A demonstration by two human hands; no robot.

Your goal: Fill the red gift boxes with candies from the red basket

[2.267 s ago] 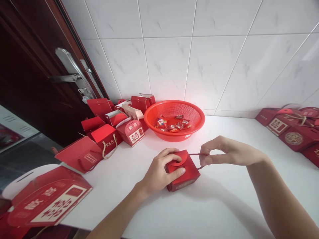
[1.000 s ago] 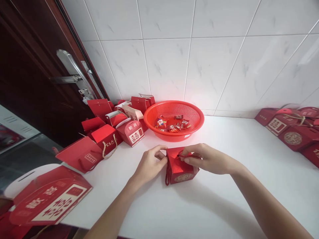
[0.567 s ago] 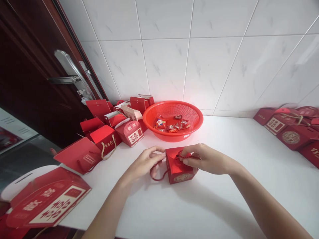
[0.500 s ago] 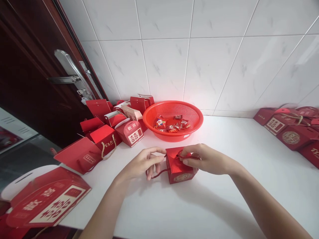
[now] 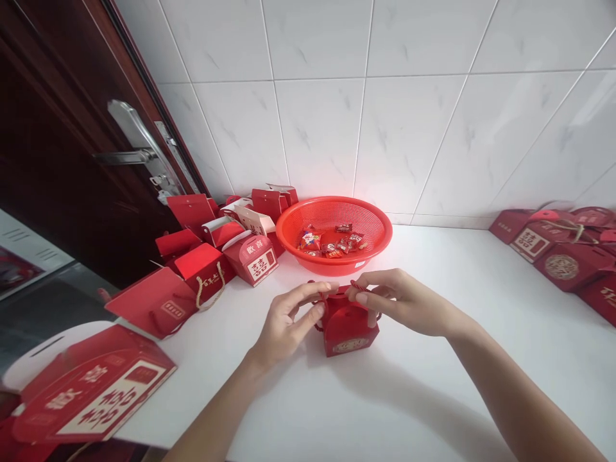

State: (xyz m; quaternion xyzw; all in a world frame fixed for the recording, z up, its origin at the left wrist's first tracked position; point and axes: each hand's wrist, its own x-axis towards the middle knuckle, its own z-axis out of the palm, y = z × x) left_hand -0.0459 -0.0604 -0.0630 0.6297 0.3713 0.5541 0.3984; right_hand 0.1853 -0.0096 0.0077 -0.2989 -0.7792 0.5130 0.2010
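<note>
A small red gift box (image 5: 351, 330) with a pale round emblem on its front stands upright on the white tabletop (image 5: 399, 410). Dark red cord runs from both of its sides. My left hand (image 5: 293, 317) pinches the cord at the box's upper left, thumb and fingers together. At the top right, my right hand (image 5: 399, 298) grips another length of the same red cord between thumb and forefinger. Its lower fingers are partly hidden behind the box's right side. The folded top flaps show between the two hands.
Behind the box sits a red mesh basket (image 5: 380, 240) holding several wrapped candies (image 5: 332, 244). Red boxes (image 5: 257, 260) with lids raised crowd the left side, a large one (image 5: 101, 385) nearest. More red boxes (image 5: 561, 263) stand at right, below the tiled wall (image 5: 317, 128).
My left hand has moved right and up to the box's top, lifting the cord that hung low. My right hand has raised its cord slightly. The top flaps stand higher.
</note>
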